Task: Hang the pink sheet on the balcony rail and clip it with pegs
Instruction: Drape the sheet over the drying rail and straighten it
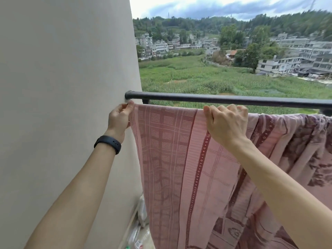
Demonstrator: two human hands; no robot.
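The pink sheet [172,159], patterned with darker red checks and bands, hangs in front of me just below the black balcony rail [224,99]. My left hand [119,119] pinches the sheet's top left corner close to the wall, beneath the rail's end. My right hand [227,123] grips the sheet's top edge further right, fingers curled over the fabric. Between both hands the edge is stretched flat. Right of my right hand the sheet bunches in folds near the rail. No pegs are visible.
A plain beige wall [68,87] fills the left side and meets the rail's end. Plastic bags [142,212] lie on the floor by the wall's base. Beyond the rail lie green fields and distant buildings.
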